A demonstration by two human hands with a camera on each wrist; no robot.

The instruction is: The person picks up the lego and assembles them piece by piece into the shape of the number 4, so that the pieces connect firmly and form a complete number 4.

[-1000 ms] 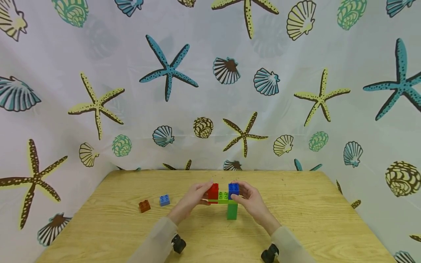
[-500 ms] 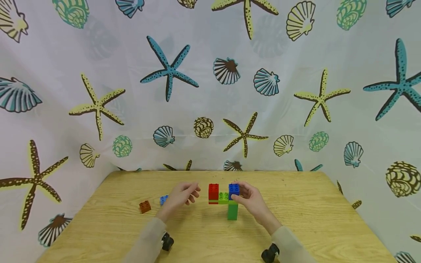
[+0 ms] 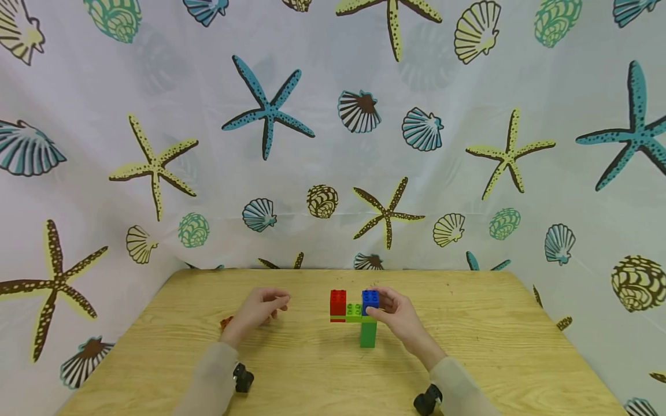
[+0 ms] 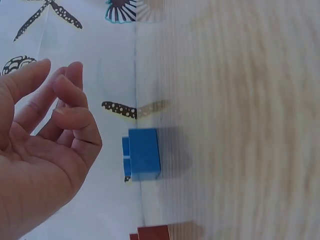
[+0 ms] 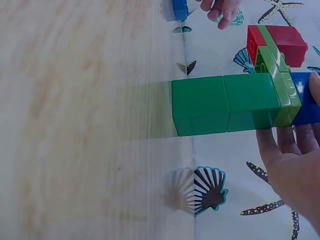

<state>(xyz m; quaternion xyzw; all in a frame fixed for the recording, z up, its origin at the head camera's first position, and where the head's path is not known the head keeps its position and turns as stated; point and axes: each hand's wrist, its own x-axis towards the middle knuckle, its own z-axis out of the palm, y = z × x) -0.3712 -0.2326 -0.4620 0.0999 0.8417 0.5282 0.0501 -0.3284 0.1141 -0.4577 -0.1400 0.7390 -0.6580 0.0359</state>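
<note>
Hands [image 3: 258, 307] [image 3: 399, 316] farther apart than before

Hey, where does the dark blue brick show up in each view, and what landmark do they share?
Head: the dark blue brick is right of centre, below mid-height, pinched by the right hand.
Left wrist: not in it; the loose blue brick there is another.
Right wrist: at the right edge, slightly above mid-height, partly covered by that hand.
Landmark: the left hand, in all three.

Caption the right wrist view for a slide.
Right hand grips a blue block on a light-green plank, two stacked green blocks beneath, red blocks at its other end.
</note>
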